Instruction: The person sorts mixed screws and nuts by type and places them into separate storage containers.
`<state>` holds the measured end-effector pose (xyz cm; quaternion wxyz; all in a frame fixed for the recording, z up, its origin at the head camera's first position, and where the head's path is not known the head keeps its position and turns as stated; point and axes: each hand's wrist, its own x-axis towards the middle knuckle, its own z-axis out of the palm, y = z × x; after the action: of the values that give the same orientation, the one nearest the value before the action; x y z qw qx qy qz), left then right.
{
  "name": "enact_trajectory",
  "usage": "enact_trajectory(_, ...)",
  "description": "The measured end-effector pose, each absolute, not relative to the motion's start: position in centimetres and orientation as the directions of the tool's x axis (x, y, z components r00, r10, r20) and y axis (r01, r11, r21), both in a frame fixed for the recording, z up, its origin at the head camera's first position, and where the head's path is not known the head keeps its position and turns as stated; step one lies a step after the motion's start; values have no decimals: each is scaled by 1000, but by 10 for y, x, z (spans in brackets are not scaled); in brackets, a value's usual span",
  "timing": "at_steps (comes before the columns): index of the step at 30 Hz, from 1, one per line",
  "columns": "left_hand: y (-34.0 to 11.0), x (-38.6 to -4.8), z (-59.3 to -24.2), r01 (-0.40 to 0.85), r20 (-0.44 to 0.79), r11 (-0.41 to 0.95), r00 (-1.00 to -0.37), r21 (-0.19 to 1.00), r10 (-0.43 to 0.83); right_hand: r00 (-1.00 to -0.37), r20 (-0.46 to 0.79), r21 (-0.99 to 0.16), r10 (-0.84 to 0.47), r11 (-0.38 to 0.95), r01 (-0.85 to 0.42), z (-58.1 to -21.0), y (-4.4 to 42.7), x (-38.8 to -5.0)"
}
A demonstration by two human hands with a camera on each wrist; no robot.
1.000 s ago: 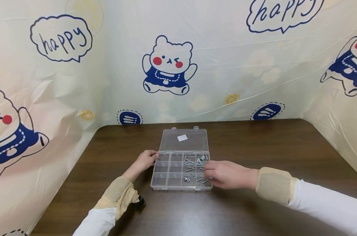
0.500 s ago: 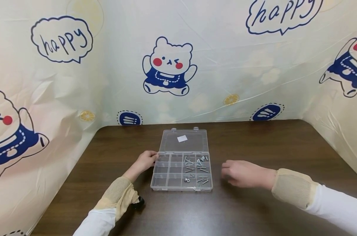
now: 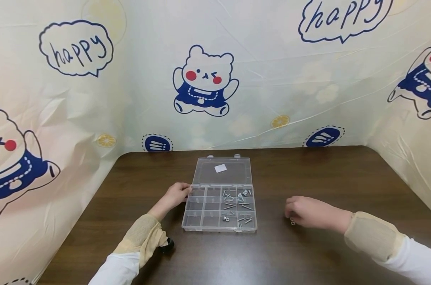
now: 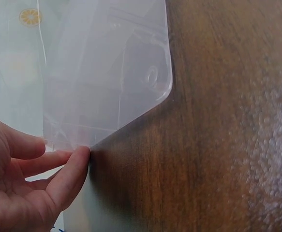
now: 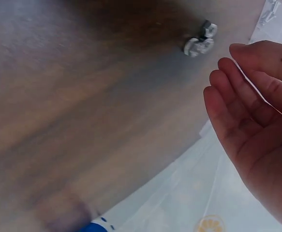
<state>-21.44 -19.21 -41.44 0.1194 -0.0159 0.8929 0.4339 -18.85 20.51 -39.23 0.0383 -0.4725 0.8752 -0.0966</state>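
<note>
A clear plastic compartment box (image 3: 210, 228) lies on the table with its lid (image 3: 233, 170) folded back. My left hand (image 3: 174, 196) pinches the box's left side near the hinge; in the left wrist view the thumb and fingers (image 4: 72, 179) meet at its corner. Screws (image 3: 229, 206) and a few nuts (image 3: 225, 219) lie in the right-hand compartments. To the right of the box, my right hand (image 3: 308, 211) is above the table, fingers loosely curved and holding nothing visible. Several metal nuts (image 5: 200, 42) are just off its fingertips in the right wrist view; whether they touch the table I cannot tell.
The brown wooden table (image 3: 326, 170) reaches back to a printed cloth backdrop (image 3: 265, 79) that also hangs at both sides. A small white label (image 3: 220, 168) sits on the lid. A black object (image 3: 168, 244) shows beside my left wrist.
My right hand has drawn away from the box's right side and moved right over the table. Nuts have come into view by its fingers. My left hand has stayed at the box.
</note>
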Motion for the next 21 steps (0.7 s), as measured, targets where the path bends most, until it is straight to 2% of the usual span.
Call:
enact_trajectory(13,-193,-213,-416,-135,-228,617,-971,775,74,-572,5,-262,-820,551,-792,-407,206,-187)
enact_trajectory(21,-192,-214,-413,-134,-233,621,-969,773,80,-563,20,-290,-826,534,-794,-411,204,-188)
